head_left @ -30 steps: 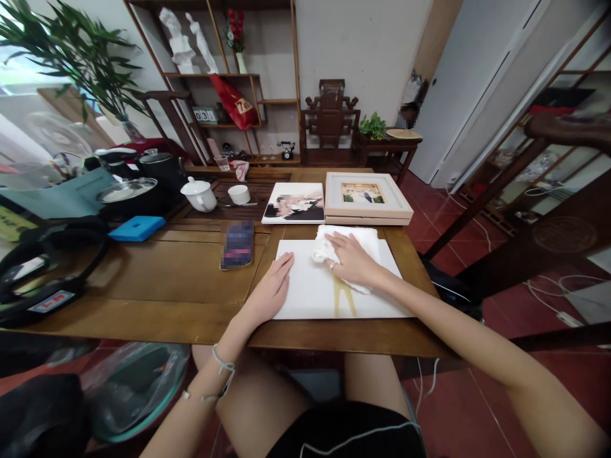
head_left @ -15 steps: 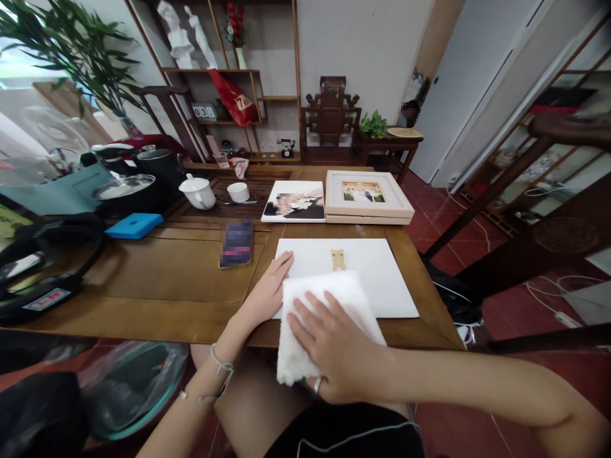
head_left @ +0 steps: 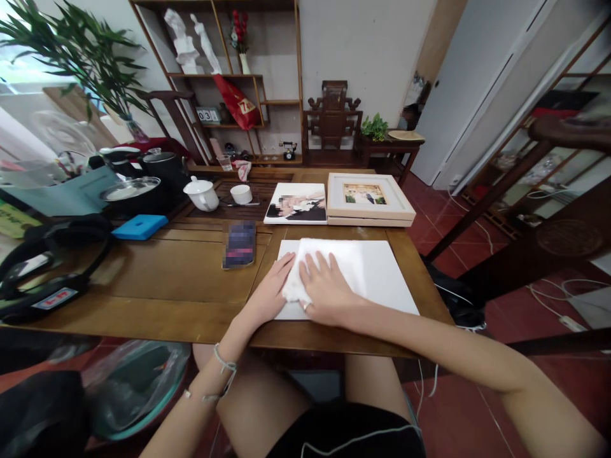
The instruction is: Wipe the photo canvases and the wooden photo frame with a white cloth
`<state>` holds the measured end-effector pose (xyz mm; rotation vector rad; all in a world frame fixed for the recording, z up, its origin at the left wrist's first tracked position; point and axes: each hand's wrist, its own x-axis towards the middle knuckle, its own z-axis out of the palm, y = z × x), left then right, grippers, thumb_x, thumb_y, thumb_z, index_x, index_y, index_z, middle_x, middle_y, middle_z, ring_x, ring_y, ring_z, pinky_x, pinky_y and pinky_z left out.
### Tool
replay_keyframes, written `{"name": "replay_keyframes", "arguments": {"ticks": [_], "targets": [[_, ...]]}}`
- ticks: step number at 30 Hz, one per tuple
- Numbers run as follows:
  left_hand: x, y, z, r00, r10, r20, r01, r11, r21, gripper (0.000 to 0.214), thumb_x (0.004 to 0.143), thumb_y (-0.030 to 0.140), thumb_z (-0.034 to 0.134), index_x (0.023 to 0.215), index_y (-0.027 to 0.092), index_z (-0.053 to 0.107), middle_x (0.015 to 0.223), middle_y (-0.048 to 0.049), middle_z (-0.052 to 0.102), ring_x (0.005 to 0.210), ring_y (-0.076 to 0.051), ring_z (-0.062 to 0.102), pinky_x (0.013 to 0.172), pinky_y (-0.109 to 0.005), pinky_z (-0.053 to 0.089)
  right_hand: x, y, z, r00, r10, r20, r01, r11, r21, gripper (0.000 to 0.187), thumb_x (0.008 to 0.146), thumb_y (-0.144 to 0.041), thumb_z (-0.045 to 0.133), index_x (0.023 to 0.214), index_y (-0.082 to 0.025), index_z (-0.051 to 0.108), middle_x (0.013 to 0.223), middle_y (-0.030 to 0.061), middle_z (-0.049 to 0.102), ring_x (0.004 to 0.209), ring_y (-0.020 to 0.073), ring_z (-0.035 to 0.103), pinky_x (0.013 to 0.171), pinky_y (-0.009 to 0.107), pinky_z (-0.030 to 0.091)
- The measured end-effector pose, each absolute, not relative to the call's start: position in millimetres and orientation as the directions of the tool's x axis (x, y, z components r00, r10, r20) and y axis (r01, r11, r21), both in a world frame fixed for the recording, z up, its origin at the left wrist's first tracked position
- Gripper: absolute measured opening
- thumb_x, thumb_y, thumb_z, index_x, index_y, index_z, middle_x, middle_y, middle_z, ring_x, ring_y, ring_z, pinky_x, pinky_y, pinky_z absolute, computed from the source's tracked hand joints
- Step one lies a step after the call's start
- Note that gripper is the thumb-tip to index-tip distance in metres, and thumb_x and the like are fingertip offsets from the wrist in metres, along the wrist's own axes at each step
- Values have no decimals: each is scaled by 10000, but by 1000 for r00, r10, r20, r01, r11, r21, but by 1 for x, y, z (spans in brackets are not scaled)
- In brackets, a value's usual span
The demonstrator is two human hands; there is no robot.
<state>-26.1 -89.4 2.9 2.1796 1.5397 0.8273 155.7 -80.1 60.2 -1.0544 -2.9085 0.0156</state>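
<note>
A white board [head_left: 386, 280], like a panel, lies flat near the table's front edge. On its left half rests a folded white cloth [head_left: 351, 261], fluffy in texture. My right hand [head_left: 329, 289], with a ring on one digit, lies on the cloth with its fingers spread. My left hand [head_left: 277, 286] is flat along the board's left edge, fingers stretched out, close to the cloth's left side. The small gold-coloured plate on the board is out of sight, apparently under the cloth.
Behind the board stand a photo panel [head_left: 296, 213] and a pale framed picture [head_left: 401, 203]. To the left are a phone-like object [head_left: 239, 245], a blue box [head_left: 140, 227], a lidded white cup [head_left: 201, 194] and headphones [head_left: 57, 267]. A lined bin [head_left: 138, 407] sits below.
My right hand has moved the cloth forward from the table's front edge onto the board, covering the gold-coloured plate. My left hand stays at the board's left edge.
</note>
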Motion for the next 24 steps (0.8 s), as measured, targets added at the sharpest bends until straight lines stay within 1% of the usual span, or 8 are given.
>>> {"name": "replay_keyframes", "arguments": {"ticks": [4,6,8,11,15,18,21,24], "targets": [[-27,-90,4,239,941,240,734,-337,589,502,942,236,323,1425,115,384,1519,-149,335,1428,-250,268,1186,-472,206,168,-136,59,-868,492,64,491,870,-37,805,793,-472,528,1405,23,360,1460,296,337,1336,485,274,1076,642,192],[-28,-90,3,246,938,242,731,-344,589,508,941,225,328,1439,132,363,1526,-136,325,1433,-244,257,1189,-474,190,171,-147,60,-880,470,70,468,883,-40,826,795,-487,512,1401,51,349,1450,315,337,1333,482,281,1075,627,216],[-29,-89,0,247,934,259,722,-356,594,506,938,217,339,1440,159,365,1527,-121,330,1431,-238,262,1189,-468,194,171,-139,63,-865,497,69,493,867,-70,761,803,-481,504,1379,7,407,1436,279,388,1325,451,316,1077,585,248],[-30,-88,-4,260,925,279,715,-378,588,495,934,217,360,1426,167,391,1523,-120,335,1424,-244,278,1185,-465,211,165,-102,66,-799,599,57,587,796,-145,612,803,-442,530,1306,-94,512,1393,196,484,1304,392,374,1070,524,283],[-27,-87,-5,234,928,289,747,-362,558,470,949,207,318,1400,140,428,1501,-130,365,1416,-242,290,1183,-447,222,161,-39,72,-723,688,68,667,719,-195,479,861,-386,470,1246,-112,547,1337,173,541,1269,358,426,1036,491,324],[-24,-88,-1,214,937,274,763,-336,553,471,954,213,302,1398,116,428,1499,-142,363,1410,-251,301,1184,-449,219,158,-7,82,-656,755,21,699,618,-360,396,909,-395,398,1112,-129,609,1243,169,599,1134,329,544,917,426,430],[-22,-89,2,212,937,277,760,-337,556,482,951,211,302,1409,113,414,1497,-144,366,1402,-259,316,1190,-462,192,145,9,88,-681,732,11,643,605,-469,381,907,-388,406,1107,-128,601,1245,160,593,1136,321,542,913,407,433],[-23,-89,3,209,937,279,759,-336,558,488,948,213,301,1410,101,415,1479,-151,388,1397,-256,326,1192,-452,190,126,16,84,-708,704,54,612,649,-452,383,897,-389,426,1121,-124,588,1241,154,590,1174,316,509,962,413,402]]}}
